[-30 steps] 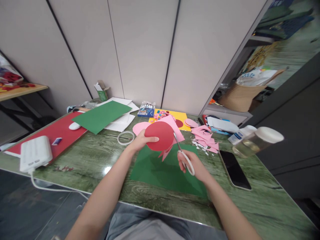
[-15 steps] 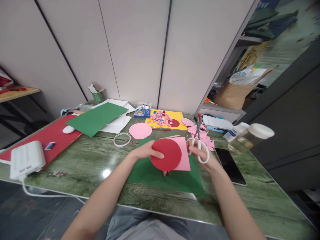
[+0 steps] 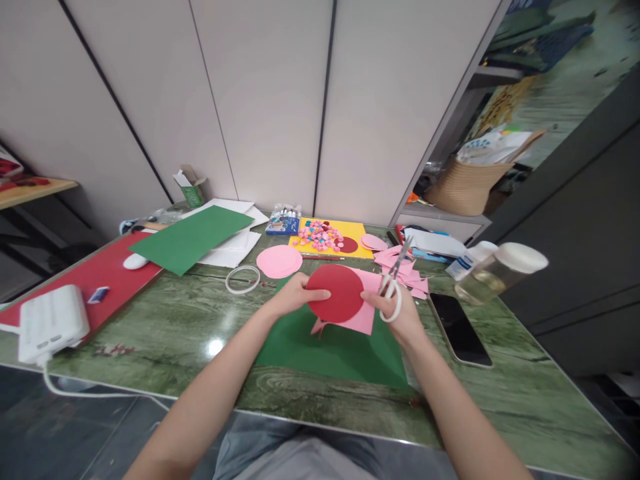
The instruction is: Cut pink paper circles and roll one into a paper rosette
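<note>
My left hand (image 3: 296, 295) grips a red paper circle (image 3: 336, 293) and the pink paper (image 3: 364, 323) beneath it, thumb on top. A narrow pink strip hangs below the circle's lower left edge. In my right hand (image 3: 406, 319) are white-handled scissors (image 3: 399, 263), their blades pointing up and away from the paper. The right thumb reaches the circle's right edge; the fingers behind are partly hidden. Under both hands lies a green sheet (image 3: 330, 360) on the table.
Pink circles (image 3: 279, 261) and a tape roll (image 3: 243, 280) lie to the left. Pink scraps (image 3: 417, 283) and a phone (image 3: 460, 330) are on the right, near a lidded jar (image 3: 500, 273). Small pink pieces (image 3: 320, 235) sit on a yellow sheet (image 3: 357, 230) behind.
My right hand has moved left to the paper, its thumb now at the circle's edge. The scissors have tilted right. The circle and pink paper have risen slightly.
</note>
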`<state>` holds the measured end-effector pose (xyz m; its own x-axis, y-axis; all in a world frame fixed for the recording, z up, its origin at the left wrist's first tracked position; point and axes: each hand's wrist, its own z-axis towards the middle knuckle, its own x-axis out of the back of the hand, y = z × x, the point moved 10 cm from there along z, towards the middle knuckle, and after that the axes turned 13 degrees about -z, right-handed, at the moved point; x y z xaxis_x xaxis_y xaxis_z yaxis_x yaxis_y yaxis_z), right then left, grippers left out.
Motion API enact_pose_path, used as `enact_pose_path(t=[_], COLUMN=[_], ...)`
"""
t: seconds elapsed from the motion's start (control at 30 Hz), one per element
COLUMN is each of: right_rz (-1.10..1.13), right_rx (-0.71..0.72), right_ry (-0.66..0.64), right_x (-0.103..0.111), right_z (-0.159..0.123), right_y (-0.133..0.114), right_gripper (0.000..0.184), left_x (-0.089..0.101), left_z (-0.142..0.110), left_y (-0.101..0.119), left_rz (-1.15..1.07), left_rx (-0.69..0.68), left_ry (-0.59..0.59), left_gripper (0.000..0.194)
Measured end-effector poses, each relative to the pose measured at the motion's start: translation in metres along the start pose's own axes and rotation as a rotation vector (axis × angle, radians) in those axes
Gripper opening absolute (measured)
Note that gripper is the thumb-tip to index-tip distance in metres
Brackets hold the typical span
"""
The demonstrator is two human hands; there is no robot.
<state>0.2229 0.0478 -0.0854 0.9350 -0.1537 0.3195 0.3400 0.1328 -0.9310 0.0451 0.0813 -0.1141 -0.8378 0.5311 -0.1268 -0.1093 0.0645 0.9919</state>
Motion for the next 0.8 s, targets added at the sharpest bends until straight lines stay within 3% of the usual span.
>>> enact_pose_path(t=[0.07,0.17,0.33,0.47,0.8], right_rz=[-0.038,-0.049,-0.061,-0.036,0.218], right_rx=[0.018,0.047,0.070,0.059,-0.009], right_ry=[0.100,0.161,0.193,0.185,0.085], right_x=[0.008,0.012,0.015,0.014,0.001], right_z=[0.001,0.000,-0.001,-0.001,0.000], right_y=[0.002,0.001,-0.001,0.000,0.003], right_gripper=[0.043,0.043,0.042,0.041,0.037], left_x=[0.009,0.011,-0.006,-0.018,-0.024], left_z=[0.003,0.003,-0.002,-0.007,-0.010], left_y=[-0.004,-0.015,-0.008,-0.001,0.006], left_rz=[-0.047,-0.199,-0.239,-0.170,-0.063], left_rx=[-0.051,-0.056,-0.074,-0.013,-0.009], left_ry=[0.148,0.279,0.234,0.161,0.076], left_gripper=[0.031,0.033,0.034,0.038,0.035])
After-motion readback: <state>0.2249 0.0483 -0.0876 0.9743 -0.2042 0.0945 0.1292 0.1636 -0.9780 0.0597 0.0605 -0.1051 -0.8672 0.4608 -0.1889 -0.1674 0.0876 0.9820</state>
